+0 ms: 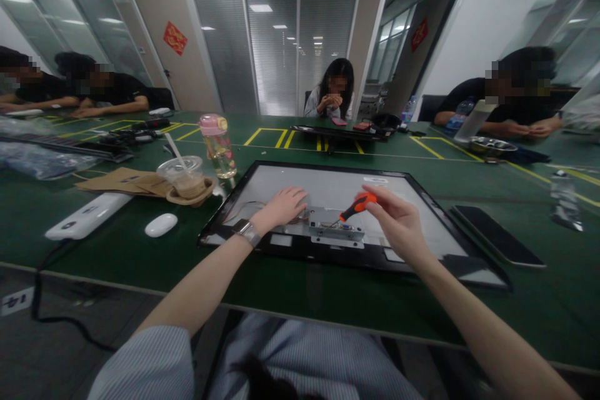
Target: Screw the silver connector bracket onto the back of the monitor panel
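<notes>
One black-framed panel (323,184) lies flat on green table (107,256). Person's right hand (398,219) grasps orange-and-black screwdriver (359,205), shaft slanting down to metal bracket (336,234) on panel's near side. Left hand (284,205) palm-down, unclenched, fingers extended, just left of bracket. I see white mouse (161,225) and drink cup (184,178) left of panel, dark slab (497,234) right.

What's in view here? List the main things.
Table: one, green, centre
Panel: one, grey, front centre
Bracket: one, silver, on panel
Screwdriver: one, orange, at bracket
Slab: one, black, right
Cup: one, clear, left
Pink bottle: one, pink lid, beside cup
Oval object: one, white, left
Long box: one, white, left
Signs: two, red, background
Bowl: one, silver, back right
People: at least four, mostly black clothes, around table
Left hand: one, bare, on panel
Right hand: one, bare, holding screwdriver
</notes>
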Tool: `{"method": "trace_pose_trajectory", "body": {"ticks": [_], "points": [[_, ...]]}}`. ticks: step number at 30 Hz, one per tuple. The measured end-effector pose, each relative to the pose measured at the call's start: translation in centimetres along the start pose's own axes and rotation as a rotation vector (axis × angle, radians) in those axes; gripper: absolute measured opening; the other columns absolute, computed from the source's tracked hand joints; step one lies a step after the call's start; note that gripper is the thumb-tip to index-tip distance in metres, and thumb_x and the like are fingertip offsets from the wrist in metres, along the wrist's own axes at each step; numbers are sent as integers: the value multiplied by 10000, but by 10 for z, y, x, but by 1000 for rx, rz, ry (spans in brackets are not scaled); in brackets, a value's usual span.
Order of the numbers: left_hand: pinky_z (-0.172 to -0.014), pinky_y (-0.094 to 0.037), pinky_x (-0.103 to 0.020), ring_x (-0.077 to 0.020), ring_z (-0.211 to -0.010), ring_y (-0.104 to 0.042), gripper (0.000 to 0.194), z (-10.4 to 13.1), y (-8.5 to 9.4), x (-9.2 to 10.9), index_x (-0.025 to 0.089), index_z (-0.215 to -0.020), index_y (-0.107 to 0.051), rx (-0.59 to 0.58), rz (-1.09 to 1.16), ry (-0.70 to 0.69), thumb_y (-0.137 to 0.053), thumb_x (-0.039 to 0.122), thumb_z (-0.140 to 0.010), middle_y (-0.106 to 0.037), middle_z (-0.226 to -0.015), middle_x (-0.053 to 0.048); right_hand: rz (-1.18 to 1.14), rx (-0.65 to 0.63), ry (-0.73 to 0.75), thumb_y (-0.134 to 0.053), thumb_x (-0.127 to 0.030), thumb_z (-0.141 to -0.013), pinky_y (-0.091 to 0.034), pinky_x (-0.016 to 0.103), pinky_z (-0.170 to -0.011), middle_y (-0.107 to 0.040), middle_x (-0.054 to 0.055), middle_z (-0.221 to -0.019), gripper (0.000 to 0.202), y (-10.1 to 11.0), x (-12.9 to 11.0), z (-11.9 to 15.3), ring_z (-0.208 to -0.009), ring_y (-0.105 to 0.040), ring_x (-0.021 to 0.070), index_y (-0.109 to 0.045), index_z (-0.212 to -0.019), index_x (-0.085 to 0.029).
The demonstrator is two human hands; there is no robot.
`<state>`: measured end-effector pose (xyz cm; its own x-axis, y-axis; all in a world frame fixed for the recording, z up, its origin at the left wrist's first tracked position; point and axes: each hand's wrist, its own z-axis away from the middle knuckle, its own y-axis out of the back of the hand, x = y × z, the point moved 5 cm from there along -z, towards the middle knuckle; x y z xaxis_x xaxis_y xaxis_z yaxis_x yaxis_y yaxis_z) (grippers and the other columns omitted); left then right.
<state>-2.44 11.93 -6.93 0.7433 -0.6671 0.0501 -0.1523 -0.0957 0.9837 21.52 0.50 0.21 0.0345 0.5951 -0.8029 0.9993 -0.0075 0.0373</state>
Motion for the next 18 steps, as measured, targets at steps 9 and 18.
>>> {"method": "trace_pose_trajectory", "body": {"ticks": [9, 18], "points": [[-1202, -336, -477, -297, -1461, -445, 497, 1, 4, 3, 135, -1483, -476, -16, 2, 25, -346, 411, -1092, -487, -1562, -176, -22, -6, -16, -650, -399, -981, -525, 526, -1068, -752, 51, -1197, 224, -1, 7, 0, -1148, -697, 259, -758, -1162, -323], [-1200, -351, -498, -305, -1453, -458, 490, 1, 5, 4, 139, -1479, -487, 2, -4, 22, -351, 407, -1092, -486, -1564, -178, 11, 72, -7, -722, -345, -928, -521, 497, -1066, -756, 26, -1128, 277, 4, 7, 0, -1101, -699, 229, -759, -1202, -353]]}}
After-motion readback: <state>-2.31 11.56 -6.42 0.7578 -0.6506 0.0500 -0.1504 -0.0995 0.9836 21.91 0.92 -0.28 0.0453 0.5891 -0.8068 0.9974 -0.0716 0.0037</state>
